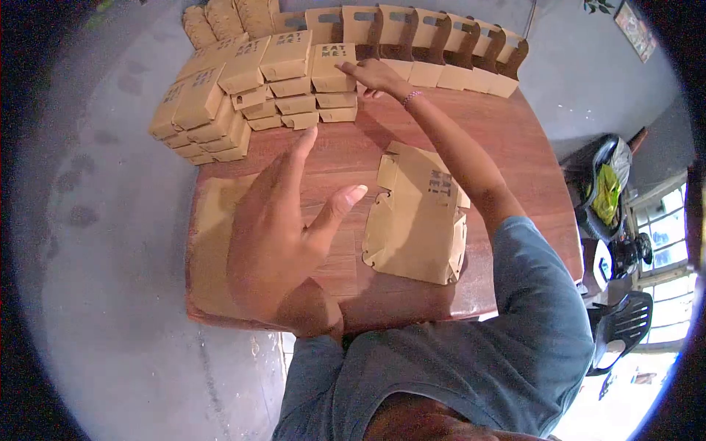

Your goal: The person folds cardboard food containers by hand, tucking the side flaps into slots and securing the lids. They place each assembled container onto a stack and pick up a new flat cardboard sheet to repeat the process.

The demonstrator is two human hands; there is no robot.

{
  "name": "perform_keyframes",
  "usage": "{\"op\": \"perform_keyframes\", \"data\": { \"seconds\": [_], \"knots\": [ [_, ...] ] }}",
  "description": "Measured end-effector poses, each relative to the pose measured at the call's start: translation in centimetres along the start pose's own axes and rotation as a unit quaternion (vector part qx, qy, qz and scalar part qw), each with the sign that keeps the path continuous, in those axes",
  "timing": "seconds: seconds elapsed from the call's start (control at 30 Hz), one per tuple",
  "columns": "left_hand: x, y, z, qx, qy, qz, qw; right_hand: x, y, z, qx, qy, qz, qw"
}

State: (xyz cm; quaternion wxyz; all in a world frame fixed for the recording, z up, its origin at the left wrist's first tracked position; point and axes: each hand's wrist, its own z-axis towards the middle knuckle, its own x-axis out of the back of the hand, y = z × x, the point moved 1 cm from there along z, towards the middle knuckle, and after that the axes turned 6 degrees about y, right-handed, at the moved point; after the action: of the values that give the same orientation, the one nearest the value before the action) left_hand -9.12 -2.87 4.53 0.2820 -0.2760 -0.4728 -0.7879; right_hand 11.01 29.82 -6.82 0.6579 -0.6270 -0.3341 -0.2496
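Observation:
My right hand (373, 76) reaches to the far side of the table, its arm stretched out. It grips the right side of a closed cardboard takeaway box (332, 72) printed "EAT ME!", one digit on the lid and other fingers curled by the side. That box sits on top of a stack. My left hand (283, 231) is raised close to the camera, thumb and fingers apart, holding nothing. An unfolded "EAT ME!" box blank (412, 213) lies flat on the table, below my right forearm. Plain flat cardboard (213, 250) lies partly hidden behind my left hand.
Stacked closed boxes (198, 103) fill the table's far left. Cardboard carriers with handle cutouts (430, 40) stand in a row along the back edge. Brown rolled-looking packs (220, 20) sit behind the stacks. A black chair (625, 323) stands beyond the wooden table (529, 162) on the right.

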Motion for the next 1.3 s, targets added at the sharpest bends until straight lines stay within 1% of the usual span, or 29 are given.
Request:
{"op": "perform_keyframes", "data": {
  "seconds": [0.03,0.07,0.1,0.17,0.2,0.27,0.3,0.37,0.43,0.47,0.53,0.57,0.6,0.63,0.67,0.7,0.73,0.77,0.8,0.83,0.87,0.93,1.0,1.03,1.07,1.13,1.17,1.23,1.3],
  "knots": [
    [0.1,-0.1,-0.1,0.002,0.0,-0.004,1.0,0.5,0.1,-0.4,0.017,-0.018,-0.001,1.0],
    [0.1,-0.2,-0.2,0.004,-0.002,-0.009,1.0,0.7,0.2,-0.7,0.01,-0.016,0.001,1.0],
    [0.0,-0.6,-0.3,0.0,-0.01,-0.012,1.0,1.1,0.3,-0.8,0.012,0.009,0.006,1.0],
    [-0.2,-1.4,-0.4,-0.149,0.049,0.044,0.987,2.2,1.4,-1.7,-0.004,0.04,0.01,0.999],
    [-0.4,-1.4,-0.4,-0.154,0.043,0.038,0.986,2.6,2.4,-2.8,-0.012,0.045,0.009,0.999],
    [-0.9,-1.5,-0.2,-0.156,0.034,0.017,0.987,3.6,4.5,-5.6,0.075,0.135,-0.019,0.988],
    [-1.1,-1.4,-0.1,-0.155,0.03,0.008,0.988,4.3,5.2,-7.8,0.094,0.13,-0.061,0.985],
    [-1.5,-1.2,0.0,-0.152,0.021,-0.007,0.988,5.0,8.4,-11.2,0.161,0.095,-0.071,0.98],
    [-2.0,-0.8,0.5,-0.152,0.013,-0.02,0.988,5.1,10.7,-15.1,0.102,0.075,-0.157,0.979],
    [-2.3,-0.6,0.7,-0.152,0.009,-0.026,0.988,5.2,11.8,-16.7,0.1,0.077,-0.156,0.98],
    [-3.9,-0.7,1.4,-0.15,0.001,-0.014,0.989,4.8,13.9,-19.5,0.076,0.004,-0.091,0.993],
    [-4.6,-0.6,1.6,-0.146,-0.005,-0.002,0.989,4.2,14.5,-20.5,0.074,0.001,-0.087,0.993],
    [-5.2,0.0,1.7,-0.144,-0.01,-0.001,0.989,3.8,14.9,-21.6,0.066,0.044,-0.075,0.994],
    [-6.0,0.7,1.8,-0.115,-0.057,0.034,0.991,3.5,15.4,-22.3,0.057,0.087,-0.063,0.993],
    [-6.8,1.6,1.8,-0.086,-0.103,0.07,0.988,2.8,16.2,-22.7,0.055,0.086,-0.058,0.993],
    [-8.0,2.3,2.1,-0.085,-0.107,0.073,0.988,2.2,16.9,-23.0,0.077,0.134,-0.049,0.987],
    [-9.7,2.8,2.2,-0.096,-0.185,0.075,0.975,1.8,17.7,-23.2,0.098,0.183,-0.041,0.977],
    [-11.4,3.1,1.9,-0.104,-0.262,0.076,0.956,1.8,17.6,-23.5,0.096,0.182,-0.036,0.978],
    [-12.8,3.4,1.4,-0.102,-0.266,0.079,0.955,1.9,17.5,-23.6,0.107,0.189,-0.025,0.976],
    [-14.3,3.6,0.7,-0.208,-0.296,0.096,0.927,1.9,17.5,-23.8,0.117,0.196,-0.013,0.974],
    [-15.9,3.3,-0.4,-0.31,-0.325,0.11,0.887,1.6,18.0,-24.0,0.112,0.194,-0.007,0.975],
    [-18.7,1.8,-3.3,-0.33,-0.338,0.138,0.871,1.9,19.1,-23.3,0.113,0.18,0.018,0.977],
    [-20.0,1.4,-5.2,-0.28,-0.384,0.136,0.869,2.1,19.0,-23.5,0.117,0.186,0.021,0.975],
    [-20.2,1.7,-6.0,-0.262,-0.379,0.138,0.877,2.1,18.9,-23.7,0.123,0.187,0.018,0.974],
    [-20.6,1.6,-6.2,-0.264,-0.385,0.142,0.873,2.0,18.8,-23.8,0.119,0.19,0.024,0.974],
    [-21.3,1.1,-6.7,-0.29,-0.357,0.164,0.873,2.0,18.9,-23.7,0.148,0.199,-0.01,0.969],
    [-21.6,0.9,-6.8,-0.291,-0.36,0.164,0.871,1.9,19.1,-23.5,0.145,0.2,-0.008,0.969],
    [-22.0,0.7,-7.0,-0.299,-0.35,0.197,0.866,1.6,19.4,-23.4,0.191,0.226,-0.013,0.955],
    [-22.7,0.5,-7.6,-0.31,-0.328,0.211,0.867,1.7,19.4,-23.8,0.182,0.221,-0.018,0.958]
  ]
}}
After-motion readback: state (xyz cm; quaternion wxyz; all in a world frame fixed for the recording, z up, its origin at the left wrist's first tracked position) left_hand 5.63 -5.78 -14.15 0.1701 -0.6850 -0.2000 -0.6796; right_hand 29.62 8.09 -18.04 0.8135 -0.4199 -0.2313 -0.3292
